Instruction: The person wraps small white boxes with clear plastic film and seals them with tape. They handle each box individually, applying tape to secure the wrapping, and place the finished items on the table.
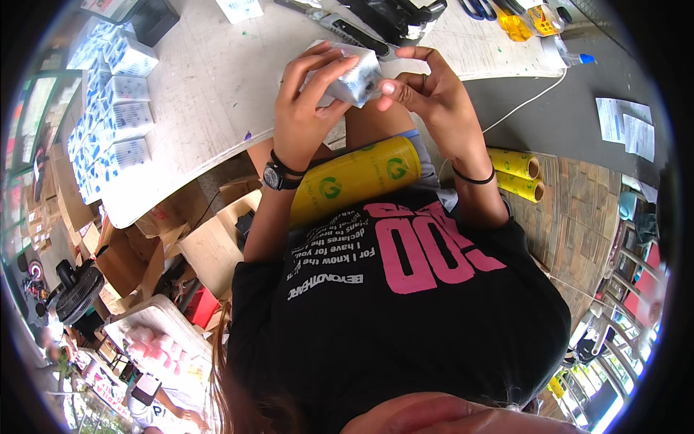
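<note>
Above the table's front edge, my left hand [312,103] grips a small box [355,81] in shiny clear film, with fingers over its top and the thumb beneath. At the box's right end is my right hand [434,97]. Its thumb and a lower fingertip are close together at the corner, while the index finger extends away. Whether they pinch the film is too small to tell. Across my lap lies a thick yellow roll of cling wrap [358,176]. Just behind the box, a grey and black utility knife [352,32] rests on the white table [217,97].
Stacked blue-and-white boxes [127,114] line the table's left side. At the back are a black plastic item [396,19], scissors [477,8] and a bottle of yellow liquid [528,23]. Yellow rolls [515,176] lie to my right; open cardboard boxes [211,233] stand to my left.
</note>
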`<state>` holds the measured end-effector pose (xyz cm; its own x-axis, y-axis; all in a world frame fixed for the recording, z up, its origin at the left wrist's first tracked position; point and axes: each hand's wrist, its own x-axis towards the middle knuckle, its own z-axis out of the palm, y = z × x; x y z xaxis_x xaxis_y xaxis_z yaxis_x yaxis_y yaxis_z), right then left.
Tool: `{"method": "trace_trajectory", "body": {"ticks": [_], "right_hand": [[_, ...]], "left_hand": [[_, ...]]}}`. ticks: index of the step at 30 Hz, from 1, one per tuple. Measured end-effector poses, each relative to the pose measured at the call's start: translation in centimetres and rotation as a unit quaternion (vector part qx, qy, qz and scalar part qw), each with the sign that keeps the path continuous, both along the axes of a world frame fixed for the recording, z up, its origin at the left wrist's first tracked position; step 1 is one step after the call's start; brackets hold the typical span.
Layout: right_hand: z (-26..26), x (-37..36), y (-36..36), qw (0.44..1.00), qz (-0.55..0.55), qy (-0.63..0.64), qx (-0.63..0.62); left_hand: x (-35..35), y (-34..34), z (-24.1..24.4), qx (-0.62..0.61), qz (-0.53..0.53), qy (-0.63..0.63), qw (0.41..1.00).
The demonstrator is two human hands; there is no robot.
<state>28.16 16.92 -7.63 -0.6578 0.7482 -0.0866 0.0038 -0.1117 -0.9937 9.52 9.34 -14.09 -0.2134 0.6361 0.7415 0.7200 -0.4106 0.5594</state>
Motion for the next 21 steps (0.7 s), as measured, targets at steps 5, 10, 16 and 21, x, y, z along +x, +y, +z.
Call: {"method": "trace_trajectory", "body": {"ticks": [5, 10, 16, 21], "right_hand": [[-1.3, -0.8, 0.5, 0.995, 0.014, -0.093, 0.028], [-0.9, -3.2, 0.5, 0.988, 0.02, -0.122, 0.09], [-6.0, -8.2, 1.5, 0.939, -0.103, -0.12, 0.304], [-6.6, -6.8, 1.6, 0.929, -0.088, -0.104, 0.345]], "left_hand": [[0.3, -0.3, -0.2, 0.005, 0.011, -0.004, 1.0], [-1.0, -0.6, -0.3, -0.023, 0.016, -0.091, 0.995], [-3.7, -0.8, 0.1, -0.099, 0.042, -0.095, 0.99], [-3.5, -0.9, -0.5, -0.1, 0.007, -0.208, 0.973]]}}
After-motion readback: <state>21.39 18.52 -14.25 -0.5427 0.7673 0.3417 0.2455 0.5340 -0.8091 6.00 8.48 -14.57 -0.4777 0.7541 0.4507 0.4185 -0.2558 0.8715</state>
